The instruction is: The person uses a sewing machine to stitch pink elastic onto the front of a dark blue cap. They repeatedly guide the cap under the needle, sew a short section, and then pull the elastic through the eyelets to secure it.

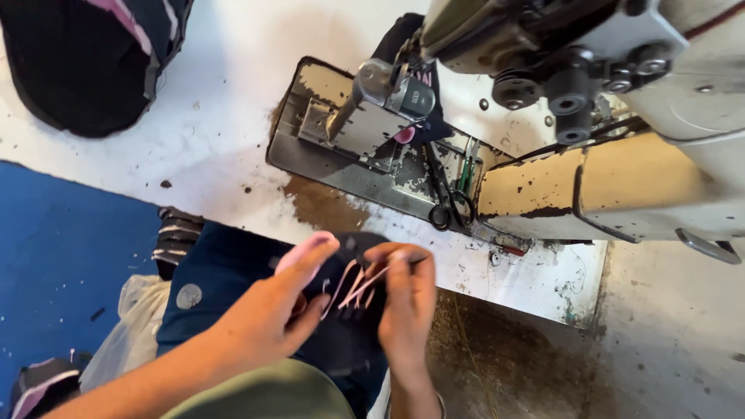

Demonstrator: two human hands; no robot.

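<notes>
Both hands close on a dark cap piece with pink trim and pale stitched lines, held just below the sewing machine. Left hand grips its pink edge; right hand pinches the cloth, fingers curled tight.

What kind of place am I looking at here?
Likely a small sewing workshop: a worn industrial sewing machine on a stained white table, scissors beside it, and both hands working a dark fabric piece with pink strips.
</notes>
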